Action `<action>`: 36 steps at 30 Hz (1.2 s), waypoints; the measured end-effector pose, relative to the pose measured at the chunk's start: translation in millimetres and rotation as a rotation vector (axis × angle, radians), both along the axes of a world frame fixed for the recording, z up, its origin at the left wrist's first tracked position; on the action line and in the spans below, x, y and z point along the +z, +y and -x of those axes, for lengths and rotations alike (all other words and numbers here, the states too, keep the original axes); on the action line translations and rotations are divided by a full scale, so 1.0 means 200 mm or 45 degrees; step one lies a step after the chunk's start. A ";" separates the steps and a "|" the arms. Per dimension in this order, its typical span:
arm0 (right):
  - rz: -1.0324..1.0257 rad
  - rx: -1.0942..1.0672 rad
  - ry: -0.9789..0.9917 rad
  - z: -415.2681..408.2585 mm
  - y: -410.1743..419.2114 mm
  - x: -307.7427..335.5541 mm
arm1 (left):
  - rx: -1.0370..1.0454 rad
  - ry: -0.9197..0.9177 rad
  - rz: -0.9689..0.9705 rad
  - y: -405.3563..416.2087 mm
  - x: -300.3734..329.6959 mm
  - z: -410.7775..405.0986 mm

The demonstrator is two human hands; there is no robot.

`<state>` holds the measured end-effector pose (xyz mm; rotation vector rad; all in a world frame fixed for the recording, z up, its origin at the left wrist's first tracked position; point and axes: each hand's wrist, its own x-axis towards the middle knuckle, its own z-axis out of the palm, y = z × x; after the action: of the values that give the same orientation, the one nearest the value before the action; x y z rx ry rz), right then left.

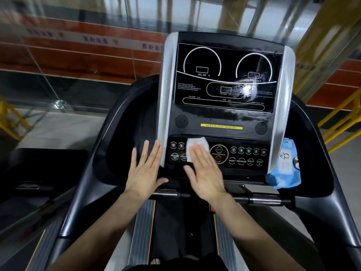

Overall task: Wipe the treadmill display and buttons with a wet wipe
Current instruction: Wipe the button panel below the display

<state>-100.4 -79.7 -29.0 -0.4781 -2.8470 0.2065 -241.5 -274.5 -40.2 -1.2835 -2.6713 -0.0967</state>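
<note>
wipe [195, 148] on buttons [216, 155], display [226, 79] above

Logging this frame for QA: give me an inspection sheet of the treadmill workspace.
Surface: black glossy treadmill display, wet streaks on its right part; black button panel below.
Job's things: white wet wipe pressed flat on the panel's left buttons.
Clutter: blue wet-wipe pack tucked at the console's right edge.
Grips: right hand flat on the wipe, fingers extended; left hand open, empty, at the console's left edge.
Cables: nothing seen.
Surroundings: glass wall, yellow railings.
</note>
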 end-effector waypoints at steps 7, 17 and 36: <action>0.063 0.034 0.037 0.20 -0.18 0.03 | 0.002 -0.050 -0.008 -0.01 0.01 0.00; -0.019 0.029 0.047 0.14 -0.06 0.03 | -0.024 -0.126 0.081 -0.03 0.07 0.01; -0.209 0.264 -0.092 0.20 -0.14 0.03 | -0.022 -0.149 0.085 -0.03 0.07 0.01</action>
<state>-140.3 -107.1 -23.2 -0.1597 -2.9510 -0.0086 -242.7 -280.0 -25.9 -1.3614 -2.7835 -0.0881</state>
